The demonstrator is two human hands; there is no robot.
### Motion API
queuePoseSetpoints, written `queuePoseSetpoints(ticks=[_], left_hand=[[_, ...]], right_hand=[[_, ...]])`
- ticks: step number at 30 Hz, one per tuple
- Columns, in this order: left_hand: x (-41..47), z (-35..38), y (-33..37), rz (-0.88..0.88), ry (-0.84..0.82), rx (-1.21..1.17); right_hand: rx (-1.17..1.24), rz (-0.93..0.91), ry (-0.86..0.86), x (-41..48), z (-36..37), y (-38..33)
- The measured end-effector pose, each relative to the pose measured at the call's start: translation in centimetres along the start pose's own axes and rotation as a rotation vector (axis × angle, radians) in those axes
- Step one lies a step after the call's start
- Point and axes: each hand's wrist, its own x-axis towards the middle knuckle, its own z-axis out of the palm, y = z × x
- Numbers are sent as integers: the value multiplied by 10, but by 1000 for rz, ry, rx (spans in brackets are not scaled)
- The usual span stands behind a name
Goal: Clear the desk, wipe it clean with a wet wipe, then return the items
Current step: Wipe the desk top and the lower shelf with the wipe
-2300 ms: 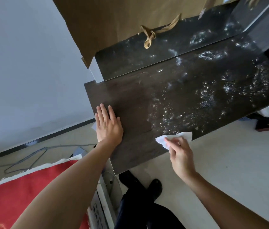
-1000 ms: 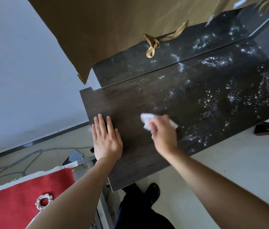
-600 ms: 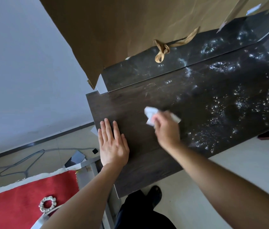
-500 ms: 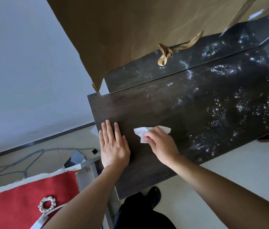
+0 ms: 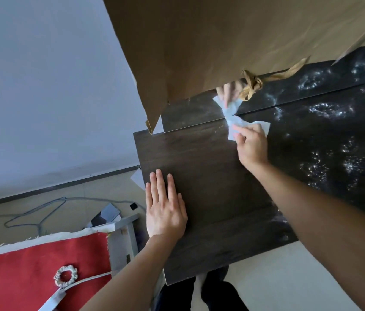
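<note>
A dark wooden desk point(image 5: 210, 171) fills the middle of the view, with wet streaks and droplets shining on its right half. My right hand point(image 5: 252, 145) grips a crumpled white wet wipe point(image 5: 235, 123) and presses it on the desk's far edge, against a glossy back panel point(image 5: 190, 113) that mirrors hand and wipe. My left hand point(image 5: 164, 212) lies flat on the desk's near left corner, fingers straight and together.
A large brown paper bag point(image 5: 222, 41) with a tan ribbon handle point(image 5: 253, 85) hangs over the back of the desk. To the left are a red cloth point(image 5: 31, 272) with a scrunchie point(image 5: 65, 273), a grey cable point(image 5: 42, 212) on the floor, and a white wall.
My right hand has slid the wipe from beside my left hand out to the desk's far edge by the back panel. My left hand has stayed flat on the corner.
</note>
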Motion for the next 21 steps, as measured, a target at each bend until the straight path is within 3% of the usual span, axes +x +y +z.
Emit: queuePoseSetpoints(ticks=[2,3,7,9,12,14,17,21], left_hand=[[0,0,0,2,2,0],[1,0,0,0,4,2],[1,-2,0,-7,5,7],[1,-2,0,-17,7,14],[1,-2,0,-33,20,26],[1,-1,0,-30,43,19],[1,-1,1,-28,66,-24],[2,2,1,-37,80,-58]], right_hand=[[-29,217,73,22,3,5],[-25,218,87,21,11,-5],[63,-220,-203,-19,41,-58],[93,-301,-263,-15,34,-54],[8,-199,-106,16,7,-12],[-48,-35,15,40,-10,20],[-71,108,59,49,-7,18],[-26,-292,-98,15,36,-37]])
